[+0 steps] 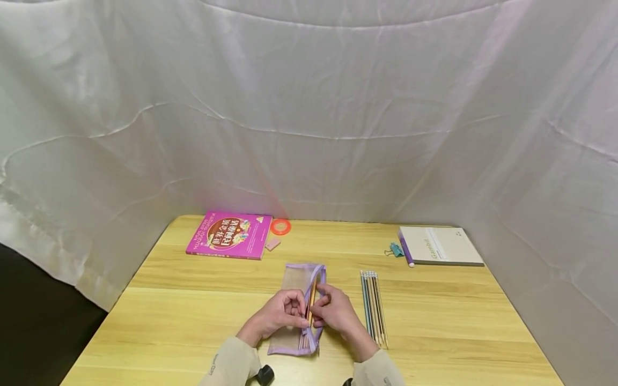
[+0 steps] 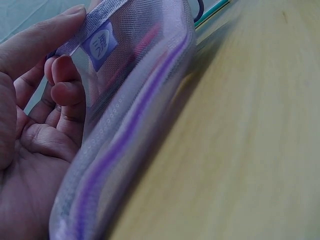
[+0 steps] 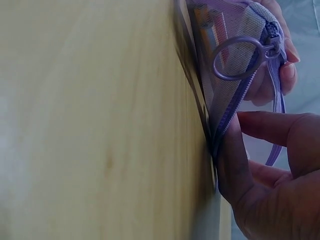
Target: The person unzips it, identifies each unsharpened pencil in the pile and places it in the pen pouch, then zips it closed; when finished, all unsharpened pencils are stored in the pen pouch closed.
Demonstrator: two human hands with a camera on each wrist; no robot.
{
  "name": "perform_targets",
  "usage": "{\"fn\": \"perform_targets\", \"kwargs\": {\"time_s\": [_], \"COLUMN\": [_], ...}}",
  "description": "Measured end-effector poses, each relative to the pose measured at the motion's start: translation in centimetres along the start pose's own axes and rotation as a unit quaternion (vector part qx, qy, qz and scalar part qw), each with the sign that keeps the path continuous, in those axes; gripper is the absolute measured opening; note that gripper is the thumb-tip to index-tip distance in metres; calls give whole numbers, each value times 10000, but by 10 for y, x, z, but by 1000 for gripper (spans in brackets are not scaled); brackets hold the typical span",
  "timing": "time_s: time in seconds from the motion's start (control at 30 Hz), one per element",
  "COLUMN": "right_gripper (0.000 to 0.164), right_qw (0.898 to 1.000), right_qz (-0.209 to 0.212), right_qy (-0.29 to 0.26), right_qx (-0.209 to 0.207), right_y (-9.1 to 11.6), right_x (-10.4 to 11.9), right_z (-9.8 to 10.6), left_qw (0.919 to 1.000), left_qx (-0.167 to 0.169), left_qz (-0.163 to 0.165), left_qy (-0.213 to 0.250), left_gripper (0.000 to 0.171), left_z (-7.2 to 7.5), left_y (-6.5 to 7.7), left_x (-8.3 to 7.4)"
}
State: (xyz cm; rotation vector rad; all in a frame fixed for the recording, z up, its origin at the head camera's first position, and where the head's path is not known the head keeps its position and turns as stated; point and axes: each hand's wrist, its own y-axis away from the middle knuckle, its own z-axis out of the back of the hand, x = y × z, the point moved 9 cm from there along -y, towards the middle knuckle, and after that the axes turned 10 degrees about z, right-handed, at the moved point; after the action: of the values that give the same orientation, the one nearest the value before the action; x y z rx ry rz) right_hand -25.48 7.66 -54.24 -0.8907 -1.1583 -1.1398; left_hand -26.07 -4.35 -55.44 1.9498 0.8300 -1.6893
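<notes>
A mesh pencil pouch point(image 1: 295, 279) with purple trim lies at the middle of the table, its zipped side parted. Orange and dark pencils point(image 1: 312, 296) show inside the opening. My left hand point(image 1: 280, 313) pinches the pouch's edge between thumb and fingers, close to a small purple label point(image 2: 100, 46) in the left wrist view. On the opposite edge, my right hand point(image 1: 338, 311) grips the zipper side with bent fingers. A ring-shaped zipper pull point(image 3: 237, 57) hangs from the zip in the right wrist view. The fingertips inside the opening are partly hidden.
Several pencils point(image 1: 374, 305) lie side by side right of the pouch. Farther back are a pink book point(image 1: 232, 236), an orange tape roll point(image 1: 280, 227), a pink eraser point(image 1: 272, 244), a teal binder clip point(image 1: 396, 250), a purple marker point(image 1: 406, 249) and a notebook point(image 1: 444, 245).
</notes>
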Motion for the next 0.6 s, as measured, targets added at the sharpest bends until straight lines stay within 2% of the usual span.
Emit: {"fn": "perform_targets", "kwargs": {"time_s": [0.27, 0.6], "right_gripper": [67, 56], "right_qw": [9996, 9957], "right_qz": [-160, -40], "right_qy": [148, 567], "right_qx": [-161, -736], "right_y": [5, 17], "right_x": [-1, 9], "right_z": [15, 59], "left_qw": [10000, 10000], "left_qx": [-16, -2], "left_qz": [26, 19], "left_qy": [10, 35], "left_gripper": [43, 42], "left_z": [-1, -2], "left_y": [0, 0], "left_x": [-1, -1]}}
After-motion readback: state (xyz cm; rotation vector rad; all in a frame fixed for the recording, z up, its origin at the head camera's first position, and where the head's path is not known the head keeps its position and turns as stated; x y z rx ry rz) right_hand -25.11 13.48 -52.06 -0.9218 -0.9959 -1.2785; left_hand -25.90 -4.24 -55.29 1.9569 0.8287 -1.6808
